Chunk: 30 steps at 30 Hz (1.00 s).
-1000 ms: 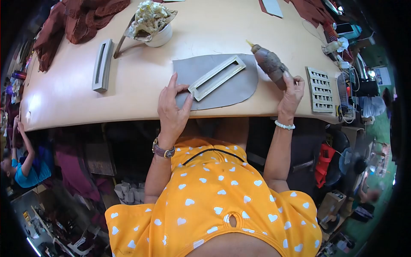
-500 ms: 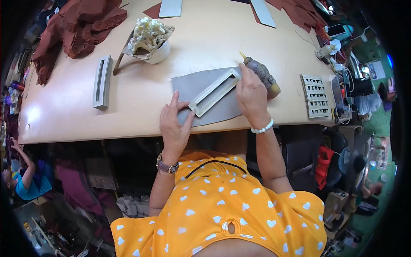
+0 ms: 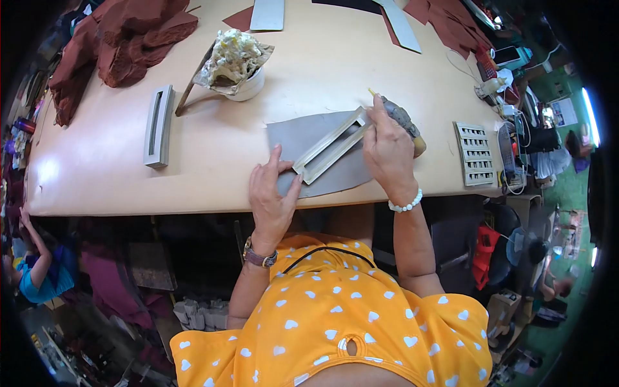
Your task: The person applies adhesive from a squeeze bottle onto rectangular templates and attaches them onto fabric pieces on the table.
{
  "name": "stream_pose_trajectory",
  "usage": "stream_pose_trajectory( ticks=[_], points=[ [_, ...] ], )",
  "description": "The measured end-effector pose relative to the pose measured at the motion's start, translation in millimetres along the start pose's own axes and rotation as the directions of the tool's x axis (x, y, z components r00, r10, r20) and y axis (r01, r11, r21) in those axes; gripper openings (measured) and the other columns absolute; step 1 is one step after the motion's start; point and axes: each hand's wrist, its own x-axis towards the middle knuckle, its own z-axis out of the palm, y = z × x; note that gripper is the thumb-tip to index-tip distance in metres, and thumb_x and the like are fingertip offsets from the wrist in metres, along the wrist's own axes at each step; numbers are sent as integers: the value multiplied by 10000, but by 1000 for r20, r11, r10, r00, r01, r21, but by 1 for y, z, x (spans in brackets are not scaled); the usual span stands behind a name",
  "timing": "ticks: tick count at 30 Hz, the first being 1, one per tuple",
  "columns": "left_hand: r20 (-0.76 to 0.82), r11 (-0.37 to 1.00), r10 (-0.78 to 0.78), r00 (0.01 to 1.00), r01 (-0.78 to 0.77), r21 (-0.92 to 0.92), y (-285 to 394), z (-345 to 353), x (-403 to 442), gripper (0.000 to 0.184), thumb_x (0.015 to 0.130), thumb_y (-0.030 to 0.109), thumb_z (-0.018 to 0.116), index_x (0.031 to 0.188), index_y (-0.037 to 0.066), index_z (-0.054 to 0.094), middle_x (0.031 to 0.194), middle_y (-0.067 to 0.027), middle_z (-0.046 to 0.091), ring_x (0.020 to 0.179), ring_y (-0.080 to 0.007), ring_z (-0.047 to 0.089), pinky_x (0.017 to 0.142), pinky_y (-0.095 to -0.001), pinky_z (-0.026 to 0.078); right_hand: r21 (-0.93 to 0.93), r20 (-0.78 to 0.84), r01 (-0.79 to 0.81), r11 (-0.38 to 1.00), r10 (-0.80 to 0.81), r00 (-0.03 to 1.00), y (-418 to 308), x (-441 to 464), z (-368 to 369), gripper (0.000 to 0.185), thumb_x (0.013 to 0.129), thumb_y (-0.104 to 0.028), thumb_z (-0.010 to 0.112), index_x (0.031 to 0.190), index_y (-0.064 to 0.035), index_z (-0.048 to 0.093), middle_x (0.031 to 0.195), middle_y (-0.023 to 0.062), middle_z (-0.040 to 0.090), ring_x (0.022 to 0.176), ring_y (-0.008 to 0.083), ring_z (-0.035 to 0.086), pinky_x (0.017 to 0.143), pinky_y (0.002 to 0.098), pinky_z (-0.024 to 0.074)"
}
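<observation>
frame [image 3: 322, 145] is lying slantwise on grey piece [image 3: 290, 133] by the near edge of the table [image 3: 213, 161]. left hand [image 3: 272, 201], thumb and finger spread, is bracing its near end; right hand [image 3: 391, 155] is covering its far end, pinch unclear. light, even pressure is likely avoiding skew.

Both forearms, left [image 3: 247, 290] and right [image 3: 414, 242], reach forward. The left hand [image 3: 273, 197] is turned back-up, its thumb and forefinger spread apart and the forefinger raised. The right hand [image 3: 389, 148] angles inward, also back-up, its fingers close together and pointing forward.
</observation>
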Motion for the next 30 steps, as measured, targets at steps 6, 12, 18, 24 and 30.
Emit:
stream_pose_trajectory(
  ticks=[6,12,18,24,30],
  points=[
    [-13,1000,-5,1000,5,-12,1,1,0,598,729,13,679,1285,4,461,913,-88,639,861,-233,574,832,-353,427,-43,-18,60,997,-61,998,7,5,2,455,776,-72,525,1213,49,498,694,185,615,648,334,618,639,427,489],
    [-6,999,-35,999,34,-40,-1,2,-1,606,729,9,681,1293,7,458,944,-92,633,882,-219,586,844,-337,439,-163,165,-64,985,91,982,-6,5,-10,385,817,-78,512,1190,15,534,785,174,647,696,332,631,669,415,494],
    [-3,998,-52,999,52,-44,0,3,-2,597,740,12,679,1294,7,458,936,-86,637,883,-205,595,853,-329,444,29,-78,80,996,-77,994,10,2,1,343,848,-89,512,1179,-7,550,720,181,635,651,339,626,644,425,491],
    [-13,998,-42,999,42,-50,-1,4,-3,602,747,15,679,1303,9,448,940,-85,641,887,-202,593,857,-333,442,-55,36,5,998,-3,999,2,0,-2,367,788,-44,507,1146,-9,574,675,194,611,621,345,620,614,435,494],
    [-12,998,-31,999,30,-48,-2,4,-3,598,750,17,679,1302,22,450,944,-90,642,897,-201,588,857,-334,440,145,-96,9,989,5,995,12,-1,6,320,788,-55,532,1094,3,602,723,189,632,686,348,629,654,419,499]
  ],
)
